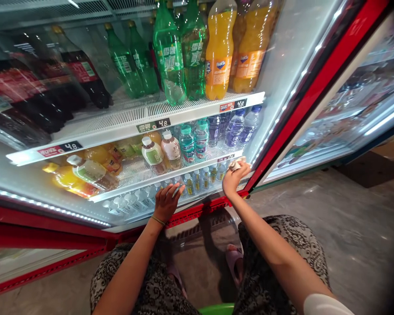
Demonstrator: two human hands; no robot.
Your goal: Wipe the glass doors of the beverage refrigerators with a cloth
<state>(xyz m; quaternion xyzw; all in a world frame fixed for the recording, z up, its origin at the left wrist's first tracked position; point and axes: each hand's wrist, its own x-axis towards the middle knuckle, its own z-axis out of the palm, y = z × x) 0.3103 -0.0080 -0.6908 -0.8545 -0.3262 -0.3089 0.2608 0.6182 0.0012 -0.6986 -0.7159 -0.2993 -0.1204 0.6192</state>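
Observation:
My left hand [167, 202] reaches to the front of the drinks fridge, fingers spread and holding nothing I can see. It is nearest to the small clear water bottles [188, 184] on the bottom level. My right hand [233, 178] is closed around a small whitish, crumpled thing that looks like a cloth [238, 163]. That hand is at the right end of the middle shelf edge [170, 175], beside a price tag [226, 158]. Above the hands stand teal-capped bottles [187, 143], purple-labelled bottles [234, 129] and two white-capped tea-coloured bottles [153, 154].
Large green soda bottles [169, 57], orange soda bottles [220, 52] and dark cola bottles [85, 70] fill the upper shelf [131, 114]. The red door frame [302, 94] rises at the right. Below are my knees and a green seat edge [216, 309].

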